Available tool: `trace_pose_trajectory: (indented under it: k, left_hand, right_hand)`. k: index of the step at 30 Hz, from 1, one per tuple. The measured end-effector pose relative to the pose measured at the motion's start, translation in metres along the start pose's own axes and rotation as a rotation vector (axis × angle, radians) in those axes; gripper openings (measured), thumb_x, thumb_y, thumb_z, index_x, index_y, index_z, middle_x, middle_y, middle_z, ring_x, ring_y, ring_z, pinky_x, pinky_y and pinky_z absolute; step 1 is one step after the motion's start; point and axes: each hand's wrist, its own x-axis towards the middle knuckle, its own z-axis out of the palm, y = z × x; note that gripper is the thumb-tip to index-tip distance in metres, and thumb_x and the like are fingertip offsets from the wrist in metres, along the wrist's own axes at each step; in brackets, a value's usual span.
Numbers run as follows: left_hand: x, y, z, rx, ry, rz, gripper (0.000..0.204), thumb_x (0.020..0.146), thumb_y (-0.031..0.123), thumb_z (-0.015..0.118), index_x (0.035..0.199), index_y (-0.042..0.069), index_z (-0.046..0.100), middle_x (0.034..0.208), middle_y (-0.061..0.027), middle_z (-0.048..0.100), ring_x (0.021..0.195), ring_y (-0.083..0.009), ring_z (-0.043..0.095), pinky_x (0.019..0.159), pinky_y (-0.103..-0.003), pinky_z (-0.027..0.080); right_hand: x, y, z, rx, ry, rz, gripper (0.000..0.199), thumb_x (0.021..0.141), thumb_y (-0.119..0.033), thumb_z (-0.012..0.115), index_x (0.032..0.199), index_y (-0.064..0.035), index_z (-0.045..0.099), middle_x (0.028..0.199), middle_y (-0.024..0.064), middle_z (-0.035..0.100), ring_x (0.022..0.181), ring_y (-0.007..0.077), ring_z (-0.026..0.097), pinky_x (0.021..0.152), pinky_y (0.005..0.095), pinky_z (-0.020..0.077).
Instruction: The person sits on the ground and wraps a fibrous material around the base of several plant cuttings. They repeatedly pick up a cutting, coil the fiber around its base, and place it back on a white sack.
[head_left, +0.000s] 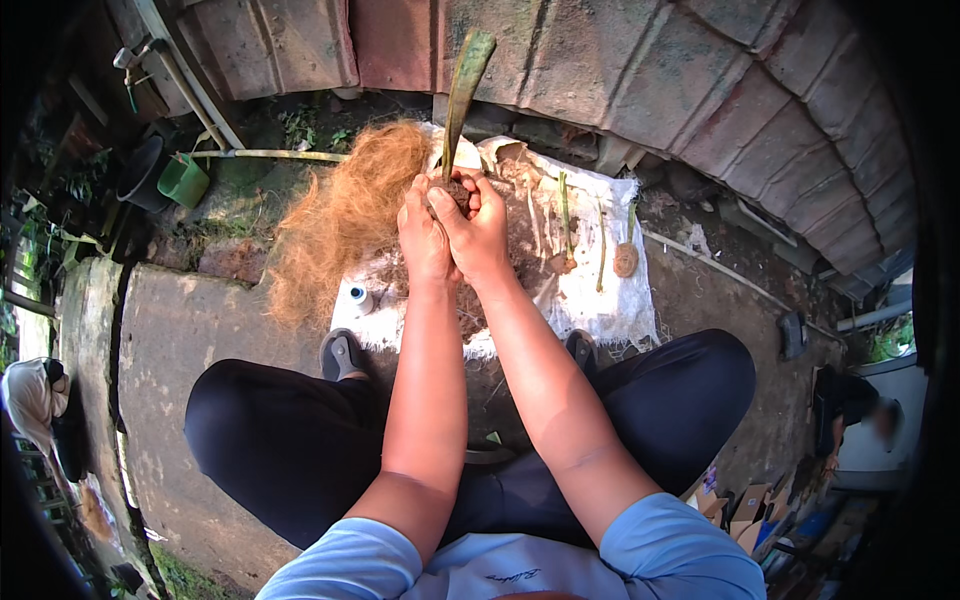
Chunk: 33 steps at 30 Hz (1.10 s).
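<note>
My left hand (428,240) and my right hand (477,228) are cupped together over a sack, closed around a clump of dark soil (452,190). A long green, blade-like plant cutting (462,100) rises upright from the clump. Beneath lies a white woven sack (622,305), with loose soil spread over its middle. To the left, a heap of orange-brown fibre (335,225) spills past the sack's edge. A spool of white thread (361,298) stands near the front left corner. At right lie a thin green stem (565,215) and a cutting with a fibre-wrapped ball (625,260).
A green bucket (183,182) stands beside a black bucket (143,172) at far left. Weathered ribbed panels (590,60) run along the back. One person (45,410) is at the left rim, another (850,410) at the right, near cardboard boxes (748,508).
</note>
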Motion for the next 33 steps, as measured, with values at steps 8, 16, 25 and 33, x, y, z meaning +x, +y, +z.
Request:
trace_pose_trajectory:
  k: [8,16,25,33]
  left_hand:
    - [0.007,-0.005,-0.002,-0.136,-0.160,0.031,0.043,0.108,0.040,0.048,0.113,-0.002,0.060,0.098,-0.0123,0.066,0.083,-0.0186,0.063,0.076,-0.030,0.054]
    - [0.014,-0.002,-0.009,-0.311,-0.124,-0.048,0.035,0.103,0.031,0.049,0.104,-0.001,0.062,0.090,-0.0112,0.066,0.076,-0.0197,0.063,0.069,-0.030,0.054]
    - [0.013,0.009,-0.011,-0.542,-0.140,-0.227,0.022,0.096,0.021,0.052,0.103,0.003,0.062,0.097,-0.0125,0.070,0.077,-0.0239,0.066,0.058,-0.035,0.055]
    - [0.011,0.015,-0.002,-0.503,-0.162,-0.360,0.025,0.093,0.024,0.054,0.095,0.000,0.061,0.088,-0.0177,0.068,0.055,-0.0256,0.060,0.042,-0.031,0.049]
  right_hand:
    - [0.002,-0.002,0.004,0.117,0.020,0.089,0.035,0.096,-0.018,0.073,0.120,0.0006,0.056,0.103,0.0010,0.060,0.092,0.0061,0.059,0.082,0.0223,0.0492]
    - [-0.001,-0.004,0.001,0.000,-0.123,0.084,0.041,0.100,-0.024,0.069,0.129,-0.0004,0.053,0.105,-0.0016,0.051,0.092,0.0063,0.049,0.086,0.0197,0.0426]
    - [0.005,-0.018,-0.007,0.517,-0.066,0.533,0.042,0.089,-0.016,0.076,0.128,-0.0073,0.063,0.103,-0.0019,0.062,0.098,0.0076,0.061,0.088,0.0212,0.0478]
    - [0.016,-0.015,-0.037,0.465,-0.114,0.706,0.031,0.079,-0.007,0.084,0.106,-0.0131,0.071,0.086,-0.0075,0.064,0.064,0.0003,0.053,0.056,0.0165,0.0367]
